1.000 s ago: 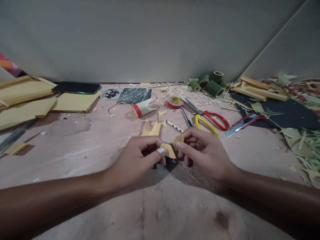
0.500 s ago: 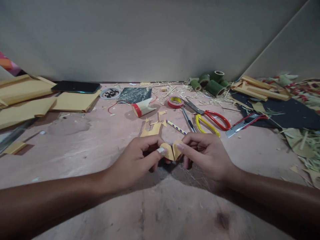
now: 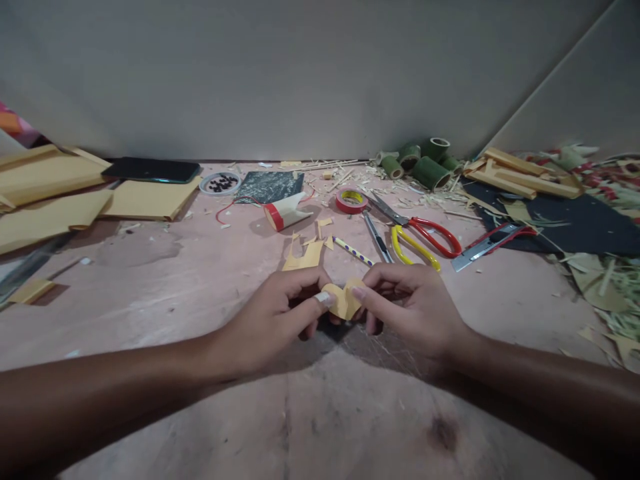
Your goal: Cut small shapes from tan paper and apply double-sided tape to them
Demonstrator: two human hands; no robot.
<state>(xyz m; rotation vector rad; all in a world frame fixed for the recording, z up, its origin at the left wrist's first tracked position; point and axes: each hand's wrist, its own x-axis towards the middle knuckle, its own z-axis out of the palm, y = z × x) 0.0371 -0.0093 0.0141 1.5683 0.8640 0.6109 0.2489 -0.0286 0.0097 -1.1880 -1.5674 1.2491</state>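
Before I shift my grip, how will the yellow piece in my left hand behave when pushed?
The yellow piece is likely light, being small enough for the left hand to pinch. Looking sheet-thin, it may bend if pushed, yet it seems fairly stiff: the part beyond the pinch shows no clear droop.
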